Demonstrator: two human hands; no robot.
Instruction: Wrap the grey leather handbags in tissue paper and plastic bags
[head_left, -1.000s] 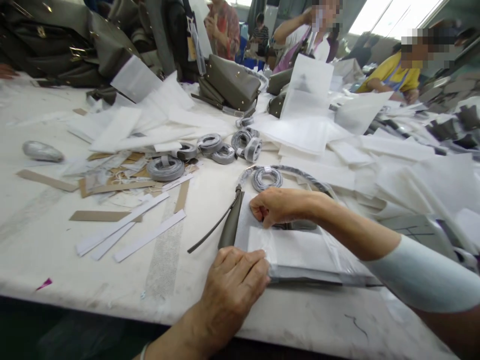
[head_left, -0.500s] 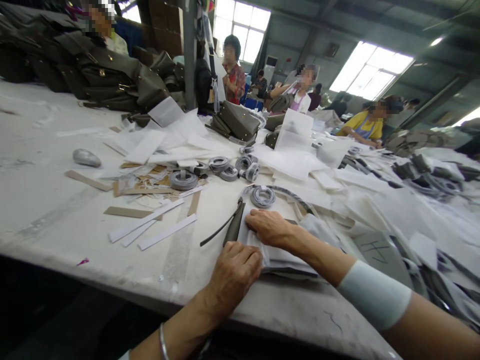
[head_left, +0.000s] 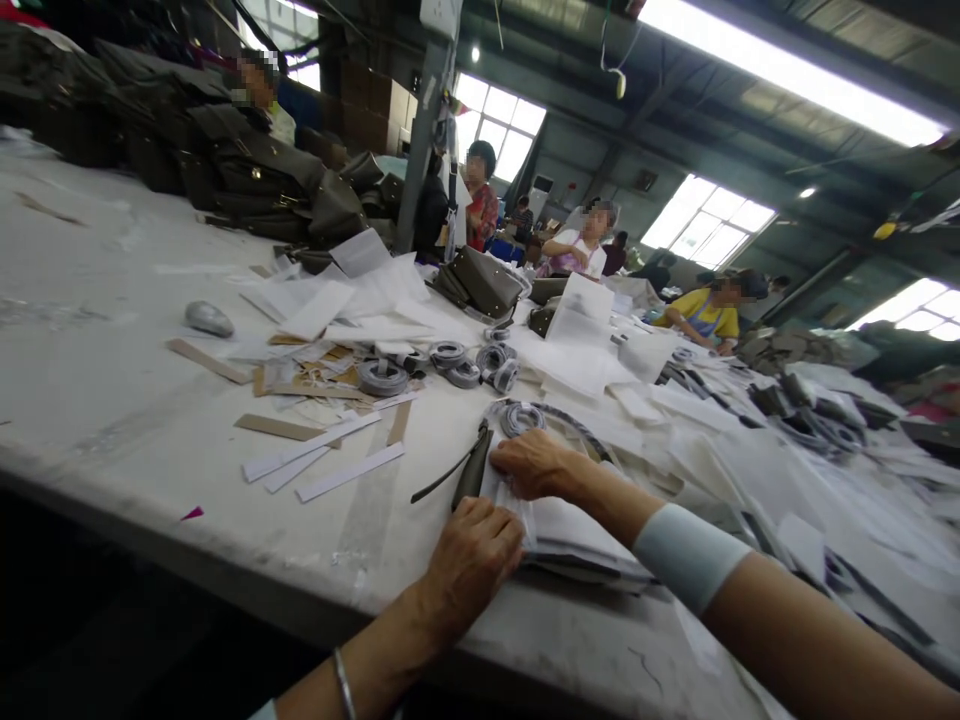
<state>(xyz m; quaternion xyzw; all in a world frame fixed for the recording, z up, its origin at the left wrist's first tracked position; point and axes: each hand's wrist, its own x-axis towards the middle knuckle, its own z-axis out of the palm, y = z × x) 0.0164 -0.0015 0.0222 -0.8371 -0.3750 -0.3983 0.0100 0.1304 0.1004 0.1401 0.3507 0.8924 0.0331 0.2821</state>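
Observation:
My left hand [head_left: 472, 555] rests knuckles-up on the near corner of a flat white wrapped package [head_left: 574, 530], fingers curled onto its edge. My right hand [head_left: 536, 465] presses on the far end of the same package, fingers bent down on the wrapping. A grey-green strap piece [head_left: 471, 478] with a thin tail sticks out from under the package to the left. A coiled grey strap [head_left: 523, 417] lies just beyond my right hand.
The white table [head_left: 112, 400] carries cardboard strips [head_left: 279, 428], white strips [head_left: 349, 472], several grey coils [head_left: 382, 377], white sheets [head_left: 577, 355] and a grey oval lump [head_left: 209, 319]. Dark bags [head_left: 255, 175] are piled at the back. Other people work at the far side.
The view has tilted upward, showing more of the hall and ceiling. Both hands stay on the package, having drawn closer together at its left end.

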